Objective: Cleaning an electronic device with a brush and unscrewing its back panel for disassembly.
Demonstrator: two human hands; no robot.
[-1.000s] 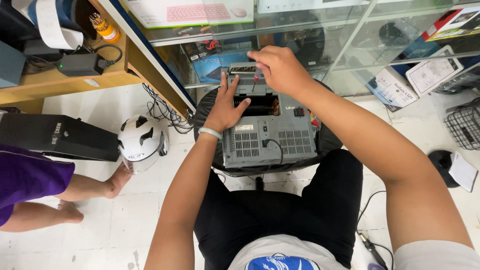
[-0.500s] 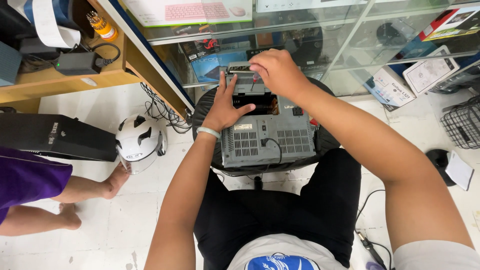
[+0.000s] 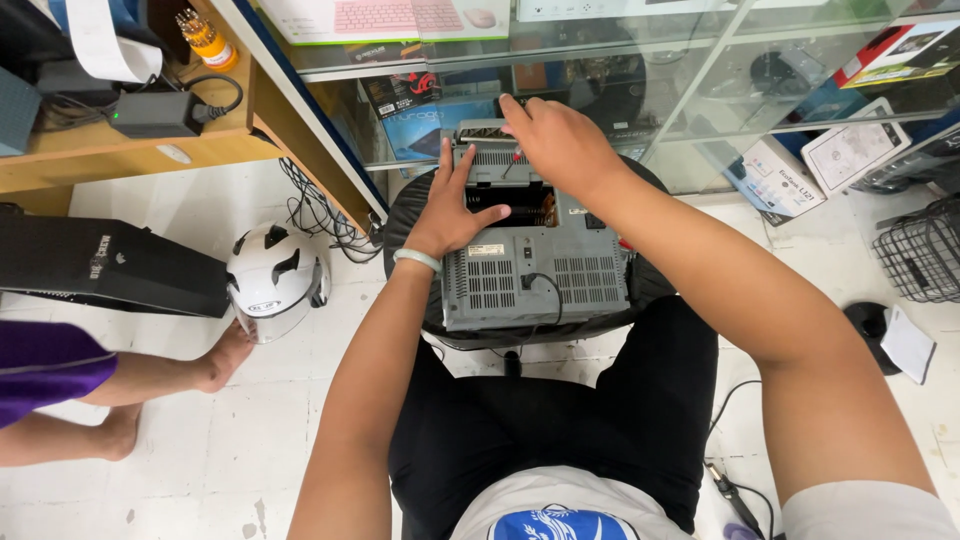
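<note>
Grey device lies under left hand and right hand.

A: Left hand?
B: Palm down, fingers spread flat, thumb out sideways, pale band on the wrist, forearm stretched forward.
A: Right hand?
B: Farther forward, knuckles up, fingers curled down, forearm angled in from the right.

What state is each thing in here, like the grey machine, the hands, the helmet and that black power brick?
Grey machine: lying on a round black stool, an opening in its casing showing the inside.
Left hand: flat on the machine, steadying it.
Right hand: at the machine's far end, gripping a thin red-handled tool.
White helmet: resting on the floor.
Black power brick: on the wooden shelf, small green light on.
</note>
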